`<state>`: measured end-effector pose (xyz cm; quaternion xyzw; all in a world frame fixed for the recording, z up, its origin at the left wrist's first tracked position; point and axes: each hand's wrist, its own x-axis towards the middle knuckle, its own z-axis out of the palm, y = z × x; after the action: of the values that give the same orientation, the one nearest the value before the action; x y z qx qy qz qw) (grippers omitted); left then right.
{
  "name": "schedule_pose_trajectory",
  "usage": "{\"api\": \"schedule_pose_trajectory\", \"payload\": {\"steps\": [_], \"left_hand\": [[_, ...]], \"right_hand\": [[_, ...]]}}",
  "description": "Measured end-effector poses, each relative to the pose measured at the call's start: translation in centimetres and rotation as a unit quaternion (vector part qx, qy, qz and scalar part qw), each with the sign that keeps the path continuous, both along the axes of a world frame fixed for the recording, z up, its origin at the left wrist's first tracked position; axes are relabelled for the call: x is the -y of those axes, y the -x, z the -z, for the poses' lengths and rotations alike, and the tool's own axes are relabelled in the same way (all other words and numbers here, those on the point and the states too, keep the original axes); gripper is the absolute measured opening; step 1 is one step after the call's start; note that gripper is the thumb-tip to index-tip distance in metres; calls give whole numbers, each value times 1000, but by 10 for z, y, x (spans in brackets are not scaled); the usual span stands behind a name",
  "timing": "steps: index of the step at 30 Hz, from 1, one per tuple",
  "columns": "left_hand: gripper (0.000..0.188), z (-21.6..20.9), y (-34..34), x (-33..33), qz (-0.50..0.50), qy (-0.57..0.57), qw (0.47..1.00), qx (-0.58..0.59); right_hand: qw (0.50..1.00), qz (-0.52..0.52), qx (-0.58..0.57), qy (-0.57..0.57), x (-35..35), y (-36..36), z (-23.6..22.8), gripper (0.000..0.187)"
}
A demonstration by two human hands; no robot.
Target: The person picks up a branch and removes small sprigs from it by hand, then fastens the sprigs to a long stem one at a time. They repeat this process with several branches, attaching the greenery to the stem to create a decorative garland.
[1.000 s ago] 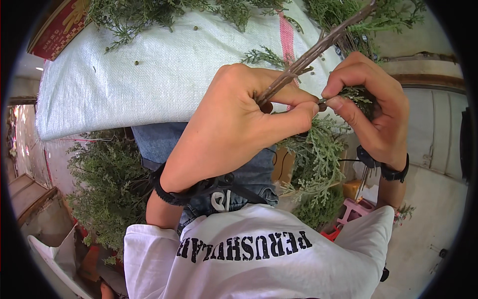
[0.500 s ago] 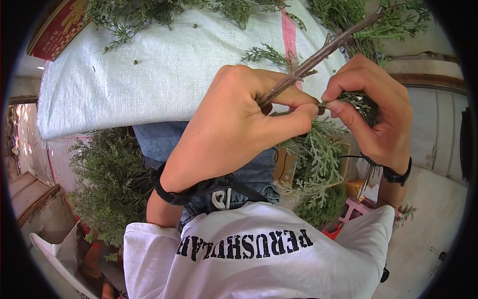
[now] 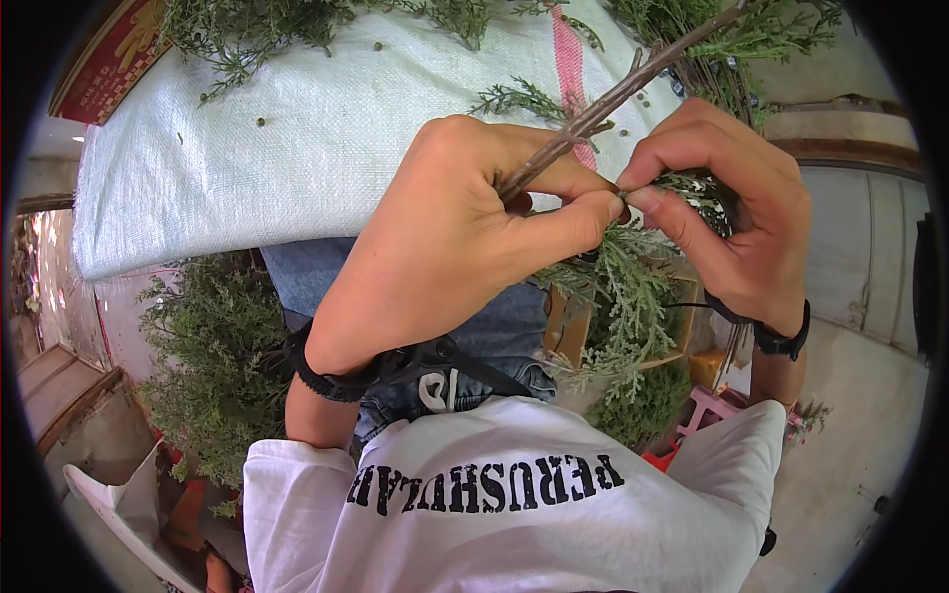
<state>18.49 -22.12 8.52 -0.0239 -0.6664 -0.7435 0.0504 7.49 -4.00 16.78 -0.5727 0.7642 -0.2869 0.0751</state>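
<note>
My left hand is closed around a bare brown branch, which slants up to the far right. Its thumb and finger meet the fingertips of my right hand. That hand is closed in a pinch on a thin evergreen sprig, whose gripped part is mostly hidden between the fingers. Feathery grey-green foliage hangs below both hands; where it joins the branch is hidden. Black bands circle both wrists.
A white woven sack with a pink stripe covers my lap. Evergreen cuttings lie along its far edge, beside a red box. More greenery stands at left. A cardboard box and a pink plastic stool are low at right.
Both hands and the branch have shifted slightly left and away from me. The fingertips are still pinched together; the view has moved a little too.
</note>
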Motion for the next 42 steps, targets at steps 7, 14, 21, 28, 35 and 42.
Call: {"api": "schedule_pose_trajectory", "payload": {"steps": [7,14,21,28,35,42], "left_hand": [[19,0,-2,4,33,38,999,20],[37,-7,-23,6,-77,-249,953,156],[44,31,-63,16,34,-413,901,128],[30,38,-64,14,5,-518,855,-31],[21,27,-43,12,-58,-454,888,32],[20,26,-30,5,-153,-395,905,28]], "right_hand": [[999,-5,51,-12,1,1,3,21],[985,-82,-152,30,33,21,-28,22],[951,-53,-33,303,67,43,-13,14],[929,299,9,-217,17,40,26,21],[946,290,-44,-134,-3,17,73,20],[935,312,156,-66,6,28,62,18]]}}
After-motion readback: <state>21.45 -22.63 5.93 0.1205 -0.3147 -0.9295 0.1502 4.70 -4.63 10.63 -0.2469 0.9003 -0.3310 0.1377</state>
